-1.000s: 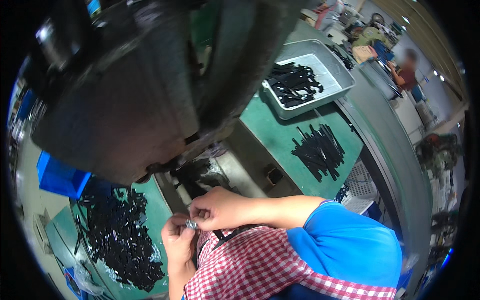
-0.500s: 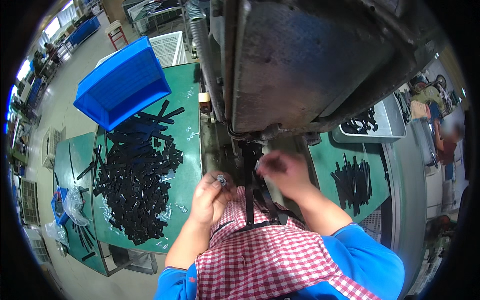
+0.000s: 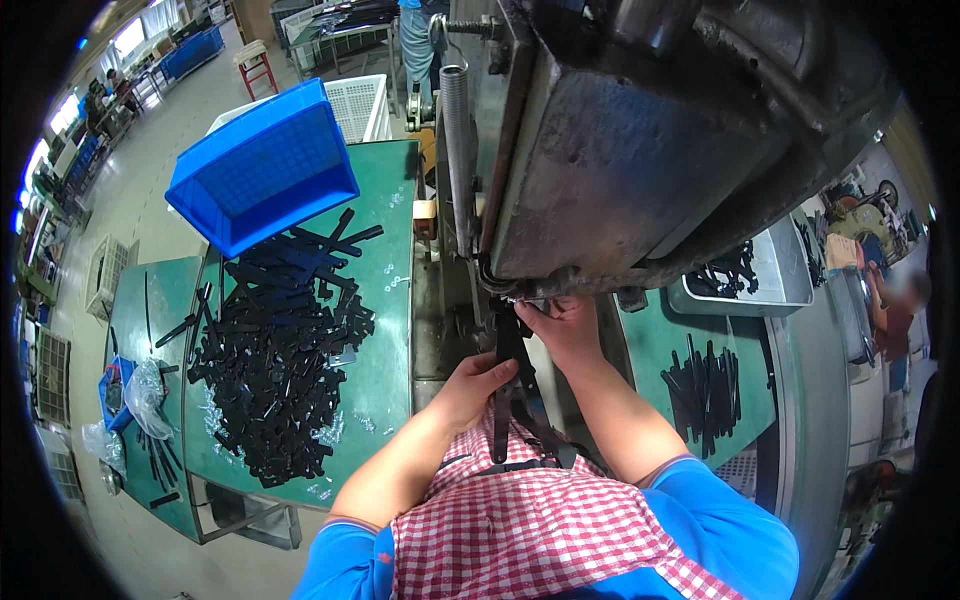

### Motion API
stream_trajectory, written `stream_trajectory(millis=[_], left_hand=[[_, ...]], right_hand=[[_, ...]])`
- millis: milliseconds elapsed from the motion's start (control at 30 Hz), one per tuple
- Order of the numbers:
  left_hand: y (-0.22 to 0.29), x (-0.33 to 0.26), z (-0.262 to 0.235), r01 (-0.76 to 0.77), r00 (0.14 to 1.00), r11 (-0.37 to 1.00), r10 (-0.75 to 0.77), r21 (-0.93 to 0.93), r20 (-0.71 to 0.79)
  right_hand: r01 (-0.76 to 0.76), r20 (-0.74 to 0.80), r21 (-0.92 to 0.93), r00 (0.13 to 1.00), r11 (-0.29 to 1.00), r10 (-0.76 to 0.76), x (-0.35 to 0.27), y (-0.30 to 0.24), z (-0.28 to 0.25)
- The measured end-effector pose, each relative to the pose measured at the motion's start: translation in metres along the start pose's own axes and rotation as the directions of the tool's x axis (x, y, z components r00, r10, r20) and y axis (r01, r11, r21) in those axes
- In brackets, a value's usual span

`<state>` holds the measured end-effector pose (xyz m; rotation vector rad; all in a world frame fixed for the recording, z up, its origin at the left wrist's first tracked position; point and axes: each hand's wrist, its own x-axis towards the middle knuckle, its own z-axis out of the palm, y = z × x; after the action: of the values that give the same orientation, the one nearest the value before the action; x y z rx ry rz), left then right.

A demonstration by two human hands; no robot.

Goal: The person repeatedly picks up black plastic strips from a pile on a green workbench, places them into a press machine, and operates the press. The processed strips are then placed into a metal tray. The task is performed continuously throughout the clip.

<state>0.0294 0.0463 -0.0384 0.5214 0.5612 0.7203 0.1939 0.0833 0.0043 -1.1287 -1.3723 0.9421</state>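
Below the head of a large dark metal press (image 3: 640,170), long black strips (image 3: 502,430) hang toward my checked apron. My left hand (image 3: 468,392) is closed at the upper part of these strips, thumb on top. Higher up, just under the press head, my right hand (image 3: 568,330) has its fingers pinched together at the strips' upper end. A small shiny bit shows by its fingertips, too small to name. The press head and fingers partly hide the spot where the strips meet the tool.
Left, a green table (image 3: 390,330) bears a big heap of black parts (image 3: 275,370), scattered small clear pieces (image 3: 330,430) and a tilted blue bin (image 3: 265,165). Right, black strips (image 3: 705,390) lie near a grey tray (image 3: 740,295) of black parts. A person (image 3: 895,320) is at far right.
My left hand, which pinched small shiny rings, has moved right onto the black strips. My right hand has risen to the press head. The view has shifted slightly.
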Motion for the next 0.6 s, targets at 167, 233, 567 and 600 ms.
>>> stream_trajectory(millis=[167,233,567,600], left_hand=[[-0.001,0.0,0.006,-0.022,0.997,1.0,0.024,0.02,-0.07],[-0.003,0.001,0.002,-0.013,0.999,1.0,0.014,0.021,-0.037],[0.0,-0.005,0.006,0.014,0.999,1.0,-0.014,0.002,-0.039],[0.0,-0.005,0.006,0.008,1.0,1.0,-0.008,0.012,-0.028]], right_hand=[[0.048,-0.105,0.186,0.994,0.981,-0.029,0.002,-0.001,0.011],[0.029,-0.111,0.24,0.994,0.97,-0.003,-0.001,0.002,0.012],[-0.023,-0.029,-0.008,0.999,1.0,0.023,-0.008,0.016,0.011],[0.045,-0.053,-0.051,0.997,0.998,-0.047,-0.007,0.021,0.011]])
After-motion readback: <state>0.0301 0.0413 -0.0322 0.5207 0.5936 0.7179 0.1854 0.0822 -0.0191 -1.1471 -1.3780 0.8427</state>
